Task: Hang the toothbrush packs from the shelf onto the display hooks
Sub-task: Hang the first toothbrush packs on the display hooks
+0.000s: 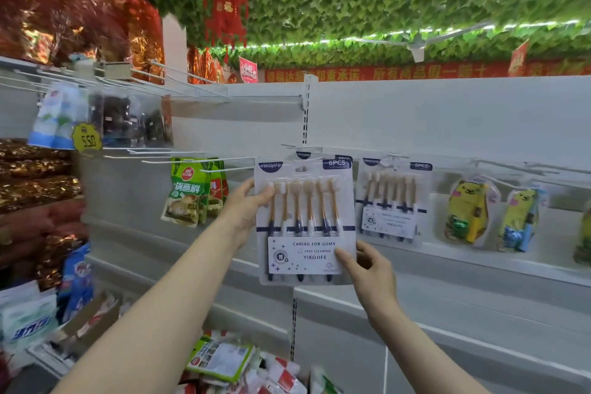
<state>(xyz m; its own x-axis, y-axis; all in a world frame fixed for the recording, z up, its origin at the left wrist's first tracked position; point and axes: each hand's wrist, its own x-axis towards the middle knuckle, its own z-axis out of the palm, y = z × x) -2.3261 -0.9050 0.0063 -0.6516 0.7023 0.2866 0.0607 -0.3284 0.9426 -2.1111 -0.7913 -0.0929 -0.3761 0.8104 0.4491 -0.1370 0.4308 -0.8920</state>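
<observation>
Both hands are closed on one toothbrush pack (pixel 305 221): the left hand (pixel 246 208) is clamped on its upper left edge, thumb laid over the front and fingers hidden behind, while the right hand (pixel 367 269) pinches its lower right corner in the same way. The pack is held upright and flat before the white back panel (pixel 447 118), near the panel's middle seam, at the height of the hook row. It is a stiff rectangular card under a glossy clear blister, in which six slim brushes with amber stems, dark blue grips and pale bristle heads are lined up side by side; a white label printed "YIKOJIFE" is set across its lower part. A slot-shaped hang hole (pixel 300 168) is cut near its top edge, and whether a wire hook (pixel 228 169) passes through it cannot be made out. Just behind it, only the top strip of a hidden pack (pixel 303 155) is seen. Just beside it to the right, a matching pack (pixel 393 201) is hung, blurred. Farther toward the panel's right edge, soft yellow bear-shaped packs (pixel 467 211) are hung, the last one cut off by the frame. Toward the left edge, green crinkled pouches (pixel 192 192) are hung from thin white wire.
</observation>
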